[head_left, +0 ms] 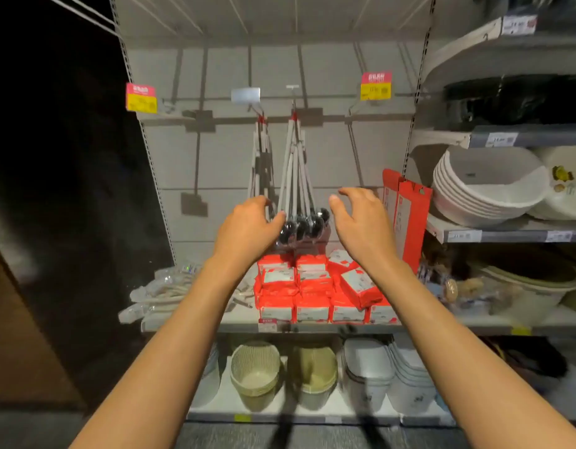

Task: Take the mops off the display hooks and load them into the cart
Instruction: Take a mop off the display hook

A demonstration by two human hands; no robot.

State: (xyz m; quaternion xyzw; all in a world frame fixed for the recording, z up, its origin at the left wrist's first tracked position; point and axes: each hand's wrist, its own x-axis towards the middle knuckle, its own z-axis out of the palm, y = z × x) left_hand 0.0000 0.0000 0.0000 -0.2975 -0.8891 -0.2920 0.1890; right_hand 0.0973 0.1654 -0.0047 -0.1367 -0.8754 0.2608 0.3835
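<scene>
Mops (294,176) hang in a bundle from one hook (293,106) on the back wall, long axis nearly upright, dark lower ends fanned out between both hands. Left hand (249,226) is nearer: its fingers curl round the left side of the lower ends and touch them. Right hand (358,218) is spread wide, just beside the bundle, holding nothing. A second bundle (260,163) hangs further left. Cart is not in view

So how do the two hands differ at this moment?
The left hand touches the hanging mops at their dark lower ends, thumb against them; the right hand is apart from them, holding nothing. The left looks more curled, the right spread open. Both are raised in front of the display hooks, level with the mops' lower ends.
</scene>
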